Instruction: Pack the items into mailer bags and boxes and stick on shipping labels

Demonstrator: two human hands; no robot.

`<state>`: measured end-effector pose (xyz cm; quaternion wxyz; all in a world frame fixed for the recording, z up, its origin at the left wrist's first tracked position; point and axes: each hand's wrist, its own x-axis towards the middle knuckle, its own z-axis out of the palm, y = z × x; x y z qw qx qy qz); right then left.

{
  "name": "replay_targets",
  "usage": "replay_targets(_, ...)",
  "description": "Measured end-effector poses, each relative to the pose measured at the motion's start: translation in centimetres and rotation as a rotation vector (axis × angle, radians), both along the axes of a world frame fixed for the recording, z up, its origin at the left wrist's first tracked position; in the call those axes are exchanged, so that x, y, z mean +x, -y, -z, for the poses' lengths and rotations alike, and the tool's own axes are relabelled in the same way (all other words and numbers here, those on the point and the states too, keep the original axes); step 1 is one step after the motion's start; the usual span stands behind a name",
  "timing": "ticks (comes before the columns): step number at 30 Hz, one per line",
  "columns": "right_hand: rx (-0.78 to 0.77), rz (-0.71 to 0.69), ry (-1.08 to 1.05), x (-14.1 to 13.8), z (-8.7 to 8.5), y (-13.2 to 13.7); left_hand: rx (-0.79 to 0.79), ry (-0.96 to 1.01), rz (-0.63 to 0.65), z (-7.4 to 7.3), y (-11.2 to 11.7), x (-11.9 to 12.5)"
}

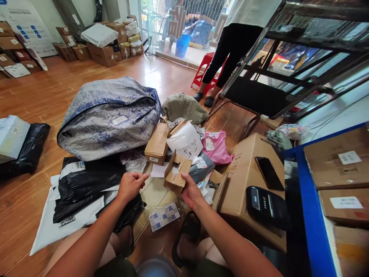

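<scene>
Grips, with the right hand [191, 192], a small open brown cardboard box [176, 173] by its lower edge, flaps raised, low over the parcel heap on the floor. Holds the left hand [131, 184] loosely curled and empty, just left of that box and apart from it, above a crumpled black plastic mailing bag [86, 181]. Farther right, a large brown carton [242, 173] bearing a black phone [269, 173].
</scene>
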<state>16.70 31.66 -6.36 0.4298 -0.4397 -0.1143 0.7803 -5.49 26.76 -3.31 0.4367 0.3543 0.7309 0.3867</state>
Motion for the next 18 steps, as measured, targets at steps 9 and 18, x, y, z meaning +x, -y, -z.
replay_targets(9,-0.036,0.035,0.078,-0.2,0.1,-0.1,0.064,0.058,-0.013,1.2,-0.3,1.3)
replay_targets(18,0.297,0.058,0.110,-1.2,-0.6,1.4,0.125,0.326,0.076,2.9,0.3,2.8)
